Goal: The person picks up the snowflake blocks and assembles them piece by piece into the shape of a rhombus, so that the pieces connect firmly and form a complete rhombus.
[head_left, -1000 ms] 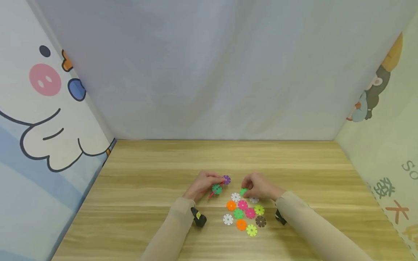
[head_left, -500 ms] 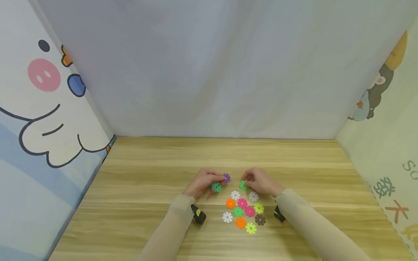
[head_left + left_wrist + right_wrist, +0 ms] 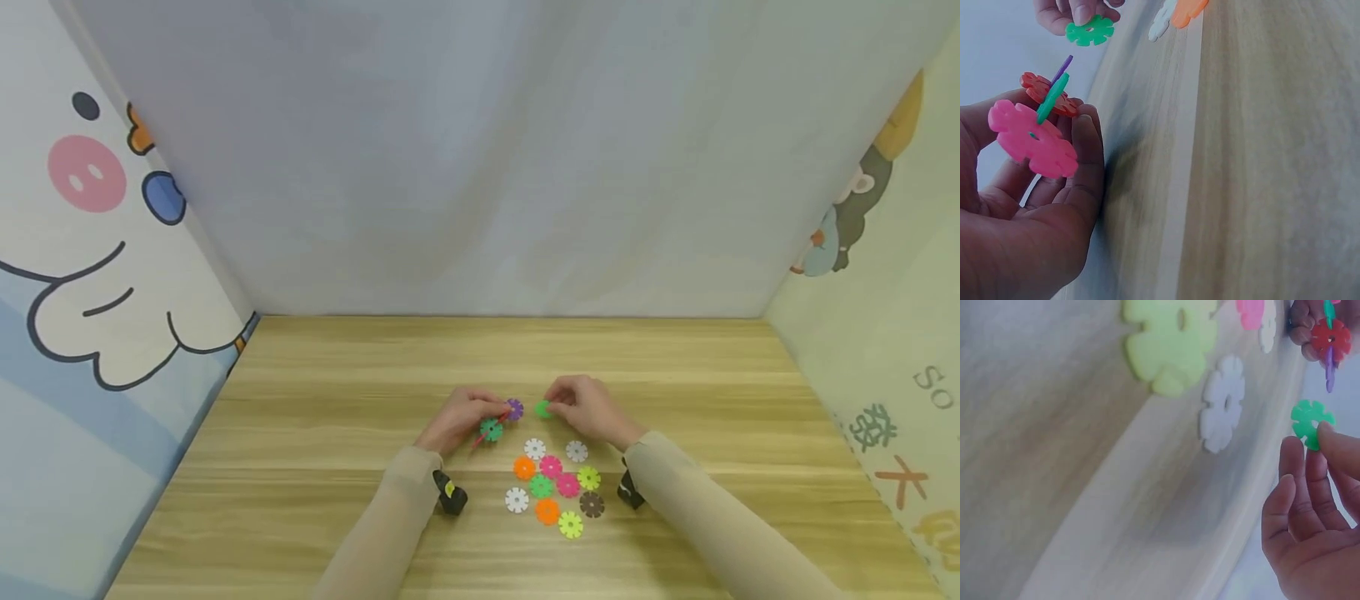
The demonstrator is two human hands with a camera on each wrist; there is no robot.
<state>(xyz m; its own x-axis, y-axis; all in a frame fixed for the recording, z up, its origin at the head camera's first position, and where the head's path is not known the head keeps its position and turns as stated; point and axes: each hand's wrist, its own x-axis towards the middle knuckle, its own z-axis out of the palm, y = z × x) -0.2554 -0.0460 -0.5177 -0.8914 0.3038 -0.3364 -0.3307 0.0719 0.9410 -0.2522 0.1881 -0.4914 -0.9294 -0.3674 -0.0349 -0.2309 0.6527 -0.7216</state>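
My left hand (image 3: 459,418) grips a short chain of slotted plastic discs, thumb and fingers on the red disc (image 3: 1034,86). In the left wrist view, a pink disc (image 3: 1032,140) sits at the near end of the chain, a teal disc (image 3: 1052,100) joins it to the red one, and a purple disc (image 3: 1062,70) sticks out at the far end. Thumb and fingertips of my right hand (image 3: 591,410) pinch a bright green disc (image 3: 1303,417) by its edge. It is held above the table, a small gap away from the purple disc.
Several loose slotted discs lie on the wooden table (image 3: 337,358) in front of the hands, among them a white disc (image 3: 517,500), an orange disc (image 3: 547,511), a brown disc (image 3: 592,504) and a yellow-green disc (image 3: 571,525). A pale curtain (image 3: 480,167) stands behind the table.
My right hand has raised the green disc from beside the loose discs and brought it left, closer to the purple one. The green disc has tilted flatter. My left hand keeps its grip.
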